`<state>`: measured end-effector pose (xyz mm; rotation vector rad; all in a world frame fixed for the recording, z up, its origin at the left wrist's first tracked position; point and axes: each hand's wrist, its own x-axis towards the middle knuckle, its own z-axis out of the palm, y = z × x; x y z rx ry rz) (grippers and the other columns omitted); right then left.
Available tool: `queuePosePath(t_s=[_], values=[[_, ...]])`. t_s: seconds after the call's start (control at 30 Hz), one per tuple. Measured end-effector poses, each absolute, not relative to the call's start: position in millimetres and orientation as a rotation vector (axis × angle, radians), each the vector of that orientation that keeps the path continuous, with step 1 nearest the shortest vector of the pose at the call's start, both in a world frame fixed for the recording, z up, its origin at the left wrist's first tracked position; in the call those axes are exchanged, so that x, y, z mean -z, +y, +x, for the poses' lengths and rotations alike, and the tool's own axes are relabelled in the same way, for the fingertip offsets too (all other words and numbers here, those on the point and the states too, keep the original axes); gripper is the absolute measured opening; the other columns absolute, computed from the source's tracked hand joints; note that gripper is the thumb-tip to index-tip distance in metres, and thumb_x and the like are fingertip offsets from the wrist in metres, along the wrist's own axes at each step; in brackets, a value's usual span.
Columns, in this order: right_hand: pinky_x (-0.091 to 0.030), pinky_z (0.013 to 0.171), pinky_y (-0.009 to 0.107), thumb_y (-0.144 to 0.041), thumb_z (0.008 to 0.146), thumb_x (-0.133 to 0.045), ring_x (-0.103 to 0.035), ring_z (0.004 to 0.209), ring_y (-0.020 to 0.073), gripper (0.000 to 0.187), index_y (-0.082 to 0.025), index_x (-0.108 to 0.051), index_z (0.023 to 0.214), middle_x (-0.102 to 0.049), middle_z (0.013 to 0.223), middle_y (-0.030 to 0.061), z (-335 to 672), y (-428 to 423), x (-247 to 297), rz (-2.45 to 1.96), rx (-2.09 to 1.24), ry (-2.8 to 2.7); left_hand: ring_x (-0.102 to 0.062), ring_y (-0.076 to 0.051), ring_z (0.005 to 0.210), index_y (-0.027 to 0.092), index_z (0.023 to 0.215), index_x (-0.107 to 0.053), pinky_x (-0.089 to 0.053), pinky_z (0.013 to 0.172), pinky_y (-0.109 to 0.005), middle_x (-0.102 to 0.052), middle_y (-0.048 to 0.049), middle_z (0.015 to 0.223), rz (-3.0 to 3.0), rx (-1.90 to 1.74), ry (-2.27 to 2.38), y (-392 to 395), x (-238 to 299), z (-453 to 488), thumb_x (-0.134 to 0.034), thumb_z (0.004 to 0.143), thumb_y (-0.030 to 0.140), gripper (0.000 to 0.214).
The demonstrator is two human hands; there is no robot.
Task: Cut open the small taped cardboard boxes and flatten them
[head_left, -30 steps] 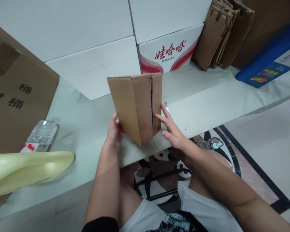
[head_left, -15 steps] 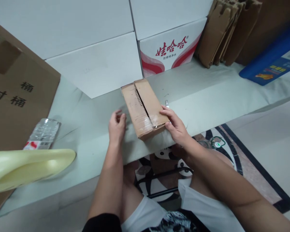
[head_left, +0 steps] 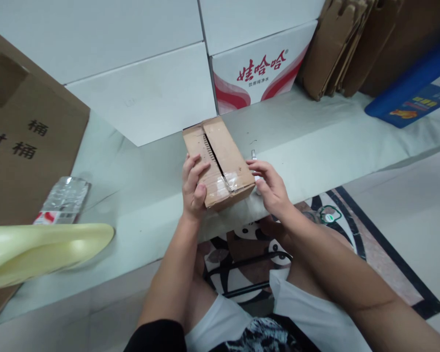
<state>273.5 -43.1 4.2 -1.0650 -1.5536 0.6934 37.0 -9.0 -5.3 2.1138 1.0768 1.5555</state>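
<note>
A small brown cardboard box (head_left: 231,151) lies on the pale cloth, its two top flaps parted by a narrow dark slit and clear tape at the near end. My left hand (head_left: 194,188) grips its left side, fingers on the top and thumb at the near left corner. By the right side, my right hand (head_left: 273,190) is loosely curled, fingers and thumb apart. Those fingers reach to the box's right edge; whether they touch it I cannot tell. A slim white and silver object (head_left: 254,155) lies beside the box, partly hidden by my right hand.
White cartons (head_left: 143,98) stand behind the box, one with red lettering (head_left: 261,68). Folded cardboard (head_left: 330,49) and a blue container (head_left: 407,105) are at right. On the left are a large carton (head_left: 25,112), a clear plastic bottle (head_left: 64,198) and a pale yellow object (head_left: 58,249).
My left hand has moved right and up onto the box's left side. My right hand has eased off the near right corner, its fingers now along the right edge.
</note>
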Motion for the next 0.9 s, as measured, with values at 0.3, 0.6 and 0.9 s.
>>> queuePosePath(t_s=[0.3, 0.6, 0.9], values=[[-0.046, 0.066, 0.035, -0.043, 0.088, -0.058, -0.068, 0.084, 0.0298, 0.054, -0.02, -0.058, 0.138, -0.076, 0.1, 0.0132, 292.2, -26.3, -8.7, -2.132, -0.605, -1.937, -0.047, -0.03, 0.146, 0.032, 0.131, -0.066, -0.027, 0.13, -0.056, -0.054, -0.0054, 0.15, 2.091, -1.546, 1.06, -10.0, 3.9, 38.0, -0.037, 0.101, 0.059, 0.049], [-0.045, 0.054, 0.029, -0.027, 0.082, -0.047, -0.055, 0.055, 0.0149, 0.027, -0.024, -0.069, 0.098, -0.061, 0.067, -0.0012, 299.9, -24.0, -18.2, -1.348, -0.949, -1.186, -0.047, -0.031, 0.146, 0.03, 0.129, -0.065, -0.03, 0.128, -0.057, -0.055, -0.0068, 0.149, 2.107, -1.558, 1.095, -9.5, 7.9, 39.7, -0.033, 0.101, 0.062, 0.053], [-0.046, 0.055, 0.026, -0.038, 0.083, -0.078, -0.047, 0.054, 0.0104, 0.023, -0.03, -0.062, 0.098, -0.052, 0.066, -0.0075, 282.5, -56.7, -65.2, -0.83, -0.539, -1.158, -0.043, -0.031, 0.149, 0.032, 0.133, -0.061, -0.028, 0.129, -0.057, -0.052, -0.0065, 0.152, 2.131, -1.539, 1.068, -12.1, 7.1, 38.3, -0.035, 0.103, 0.059, 0.049]])
